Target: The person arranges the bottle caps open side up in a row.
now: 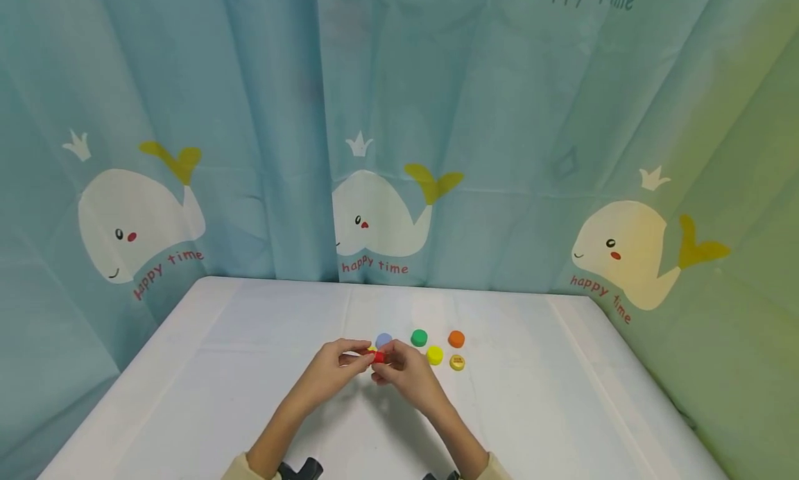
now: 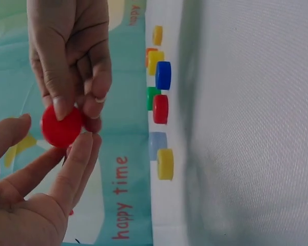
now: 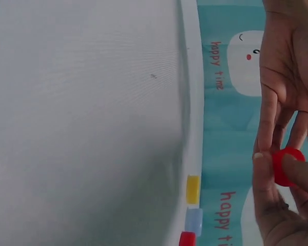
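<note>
My right hand [image 1: 408, 376] pinches a red bottle cap [image 2: 61, 126] between thumb and fingers, above the white table. In the right wrist view the thumb presses on the face of this cap [image 3: 281, 171]. My left hand [image 1: 331, 372] is held up beside it, its thumb apart from the cap and its fairly straight fingers [image 2: 74, 166] right at the cap's lower edge. Beyond the hands, a row of caps stands on the table: a yellow cap [image 2: 165, 164], a light blue cap [image 2: 157, 145], a second red cap [image 2: 160, 109] and a dark blue cap [image 2: 163, 75].
Farther back and right lie a green cap [image 1: 419, 338], an orange cap [image 1: 456, 339], another yellow cap [image 1: 435, 355] and a gold cap [image 1: 458, 363] with print on top. The white table [image 1: 218, 369] ends at a blue-green curtain [image 1: 268, 154] with whale prints.
</note>
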`<state>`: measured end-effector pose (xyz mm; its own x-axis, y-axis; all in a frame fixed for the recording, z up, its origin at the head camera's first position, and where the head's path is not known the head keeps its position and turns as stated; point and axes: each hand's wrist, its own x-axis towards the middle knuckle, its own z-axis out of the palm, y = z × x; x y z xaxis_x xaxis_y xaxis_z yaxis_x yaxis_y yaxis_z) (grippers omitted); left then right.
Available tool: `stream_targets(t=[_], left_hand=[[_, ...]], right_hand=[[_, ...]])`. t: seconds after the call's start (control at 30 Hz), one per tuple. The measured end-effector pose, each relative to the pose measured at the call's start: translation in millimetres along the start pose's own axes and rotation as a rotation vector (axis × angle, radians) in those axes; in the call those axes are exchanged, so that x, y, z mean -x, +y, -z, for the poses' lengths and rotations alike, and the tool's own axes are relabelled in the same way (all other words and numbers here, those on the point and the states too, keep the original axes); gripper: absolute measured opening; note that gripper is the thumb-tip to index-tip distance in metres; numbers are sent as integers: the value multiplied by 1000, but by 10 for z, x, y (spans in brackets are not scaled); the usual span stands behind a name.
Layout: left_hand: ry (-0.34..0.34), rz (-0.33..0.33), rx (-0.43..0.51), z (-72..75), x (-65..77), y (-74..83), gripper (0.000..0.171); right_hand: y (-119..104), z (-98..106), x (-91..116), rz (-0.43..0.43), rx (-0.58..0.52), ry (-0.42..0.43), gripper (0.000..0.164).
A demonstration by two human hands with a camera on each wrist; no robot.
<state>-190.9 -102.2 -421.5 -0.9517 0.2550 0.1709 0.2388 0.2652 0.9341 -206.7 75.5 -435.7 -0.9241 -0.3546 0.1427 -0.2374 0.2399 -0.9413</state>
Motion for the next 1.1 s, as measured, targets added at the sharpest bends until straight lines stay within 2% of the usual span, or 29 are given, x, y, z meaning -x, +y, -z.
stream_targets(t=[0.13,0.27,0.5,0.7,0.8,0.93,1.1], left_hand=[[4,8,-17,1,-13,-3,41],[6,19,-22,7,-19,14,32],[-40,45,4,53,-8,4,27],[-84,34,-27,125,-8,-42,25],[-99,28,-32,145,-5,-43,26],[-133,33,25,153,5,-37,28],[-109,44,40,155,24,-19,34]], right_hand=[[5,-7,21,88,46,-16,13],[29,-14,22,134,98,-28,12],[30,-29,44,110,115,-62,14],[-2,-21,59,95,133,-112,16],[-78,-9,82,105,139,-137,17],[-262,18,148,129,127,-151,17],[-341,36,171,149,95,-150,28]])
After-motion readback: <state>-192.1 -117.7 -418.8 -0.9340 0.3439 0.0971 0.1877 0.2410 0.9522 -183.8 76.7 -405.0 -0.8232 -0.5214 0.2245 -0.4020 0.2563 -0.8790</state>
